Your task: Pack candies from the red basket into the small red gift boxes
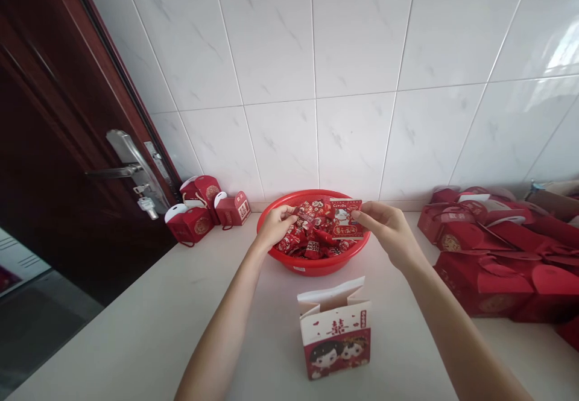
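Note:
A red plastic basket (316, 266) full of red-wrapped candies (312, 247) stands against the tiled wall. Over its left side, my left hand (279, 225) pinches a small red candy packet (306, 218) between thumb and fingers. My right hand (389, 230) is closed on the edge of a flat red packet (346, 220) with a white cartoon figure, held upright above the basket's right side. Nearer to me, a red and white paper gift box (337, 344) with two cartoon faces stands upright, its top open. Neither hand touches this box.
Several closed red gift boxes (199, 223) stand at the left by the dark door (67, 117) with its metal handle. A large group of red boxes (488, 283) fills the right side of the white table (190, 304).

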A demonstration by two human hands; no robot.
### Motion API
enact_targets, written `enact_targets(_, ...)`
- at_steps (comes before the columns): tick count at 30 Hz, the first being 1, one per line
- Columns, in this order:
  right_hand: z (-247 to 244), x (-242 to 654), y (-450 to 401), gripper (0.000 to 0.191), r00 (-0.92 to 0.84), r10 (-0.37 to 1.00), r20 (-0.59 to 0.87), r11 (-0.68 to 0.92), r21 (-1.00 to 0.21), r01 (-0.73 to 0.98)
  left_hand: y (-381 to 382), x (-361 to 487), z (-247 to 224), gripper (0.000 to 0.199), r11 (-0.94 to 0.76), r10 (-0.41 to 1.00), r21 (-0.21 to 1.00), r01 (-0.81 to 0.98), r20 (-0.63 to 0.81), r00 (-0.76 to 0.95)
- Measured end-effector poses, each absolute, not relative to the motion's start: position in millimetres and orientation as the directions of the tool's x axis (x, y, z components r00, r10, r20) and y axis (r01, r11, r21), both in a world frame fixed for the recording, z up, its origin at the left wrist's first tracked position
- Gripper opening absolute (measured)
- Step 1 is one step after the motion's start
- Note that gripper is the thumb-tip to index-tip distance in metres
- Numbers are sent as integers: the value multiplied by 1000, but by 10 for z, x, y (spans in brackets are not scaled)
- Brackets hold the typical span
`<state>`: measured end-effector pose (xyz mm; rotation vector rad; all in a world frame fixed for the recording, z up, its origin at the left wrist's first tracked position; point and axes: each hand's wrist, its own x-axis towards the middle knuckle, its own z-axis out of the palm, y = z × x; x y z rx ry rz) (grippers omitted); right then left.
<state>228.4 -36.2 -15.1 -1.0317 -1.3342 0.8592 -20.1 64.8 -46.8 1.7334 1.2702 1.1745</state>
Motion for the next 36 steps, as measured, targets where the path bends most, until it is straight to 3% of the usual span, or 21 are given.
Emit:
enact_targets(15, -165, 2287, -323, 42, 80, 958, 275, 273, -961, 37, 637, -168, -460, 15, -337, 941, 898, 283, 326, 86)
enact_targets(21, -210, 2255, -288, 41, 98, 981, 170, 174, -984, -41, 483, -85, -331, 21, -466, 884, 862, 197, 448, 129)
enact_targets(25, -212, 2191, -300, 37, 103, 990, 99, 113, -984, -139, 298, 31, -253, 12, -679, 722, 733, 32, 659, 213)
enact_targets(29, -191, 2140, -320, 32, 129, 988, 84, 108, -975, -194, 190, 142, -261, 8, -835, 538, 548, 49, 793, 287)
enact_targets(36, -177, 2103, -332, 26, 203, 979, 20, 72, -965, -251, 151, 245, -332, 11, -940, 333, 319, 123, 937, 110)
